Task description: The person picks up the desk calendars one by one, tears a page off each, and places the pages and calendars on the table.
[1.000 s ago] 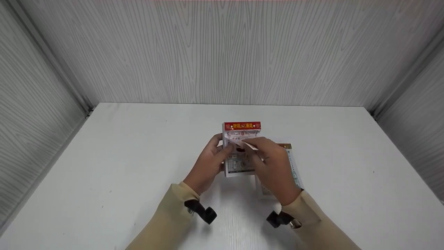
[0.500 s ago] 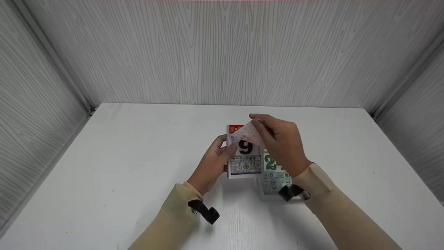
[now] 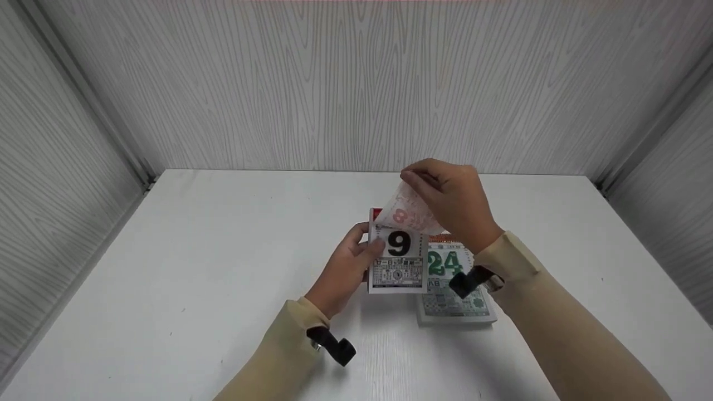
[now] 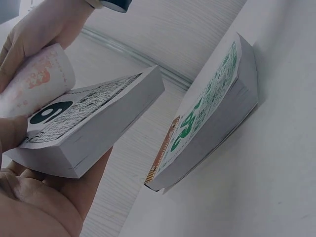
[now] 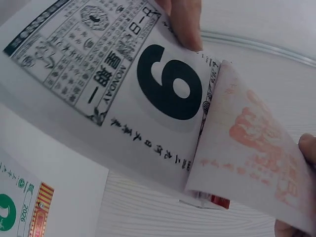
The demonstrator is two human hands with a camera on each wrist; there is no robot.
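My left hand (image 3: 346, 266) grips a thick tear-off calendar block (image 3: 397, 262) from its left side, thumb on the page with a black 9 (image 5: 170, 81). My right hand (image 3: 445, 195) pinches the top sheet (image 3: 409, 210), printed in red, and holds it peeled up and back over the block's top edge. In the left wrist view the block (image 4: 94, 128) rests on my left palm (image 4: 44, 197) with the sheet (image 4: 37, 81) curled above it. In the right wrist view the lifted sheet (image 5: 252, 148) bends away at the right.
A second calendar block (image 3: 454, 289) showing a green 24 lies flat on the white table (image 3: 195, 267) just right of the held one, under my right wrist; the left wrist view shows the block (image 4: 212, 118) too. Grey wood-grain walls (image 3: 356, 83) enclose the table on three sides.
My right hand has lifted the top sheet from across the block's face up and back past its top edge, uncovering the 9 page. The second block's 24 page came into view.
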